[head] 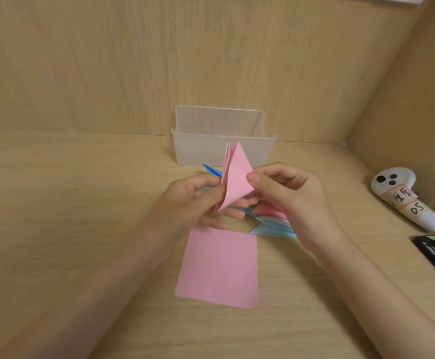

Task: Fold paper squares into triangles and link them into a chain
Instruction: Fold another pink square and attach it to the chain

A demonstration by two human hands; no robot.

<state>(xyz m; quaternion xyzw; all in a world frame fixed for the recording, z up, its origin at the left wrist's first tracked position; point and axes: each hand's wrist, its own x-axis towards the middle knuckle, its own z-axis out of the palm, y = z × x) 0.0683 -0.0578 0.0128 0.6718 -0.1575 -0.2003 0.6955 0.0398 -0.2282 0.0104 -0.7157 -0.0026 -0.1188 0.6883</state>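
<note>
Folding step, or just past it. Left hand (pixel 198 200) and right hand (pixel 283 193) both pinch 1 pink triangle (pixel 234 180), held above the blue-pink chain (pixel 273 226). Next, likely: sharpen the crease, slot it into the chain. 1 pink square (pixel 219 268) lies flat nearby.

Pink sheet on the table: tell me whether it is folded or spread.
Spread. The pink sheet lies flat on the table, four corners showing and no flap turned over, unlike the folded pink triangle held above it.
</note>
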